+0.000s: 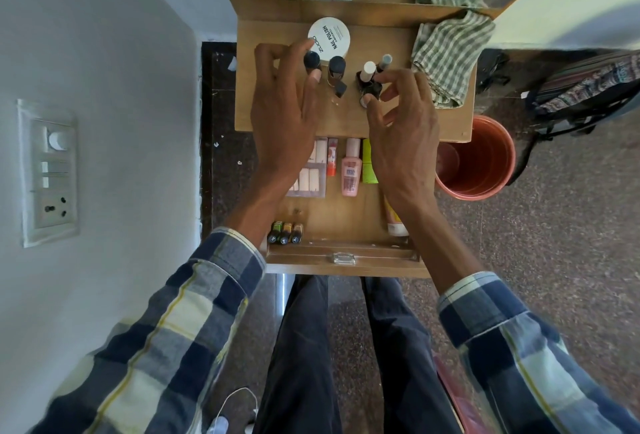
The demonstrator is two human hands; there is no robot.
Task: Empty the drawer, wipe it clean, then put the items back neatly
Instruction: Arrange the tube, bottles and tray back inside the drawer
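wooden shelf [388, 115] – hands [287, 104] pinching small dark nail-polish bottles [337, 68].

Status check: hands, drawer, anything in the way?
Left hand grips dark-capped bottle on shelf; right hand pinches small bottle. Drawer open, partly refilled. Nothing blocking.

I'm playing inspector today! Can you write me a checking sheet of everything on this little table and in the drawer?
Surface: wooden shelf top above open drawer.
Job's things: round white tub, small bottles on top; pink bottle, three little bottles in drawer.
Clutter: checked cloth on shelf.
Hands: left hand touches dark-capped bottle; right hand pinches small bottle.
Cables: white cable.
Surroundings: orange bucket, backpack, wall switchboard.
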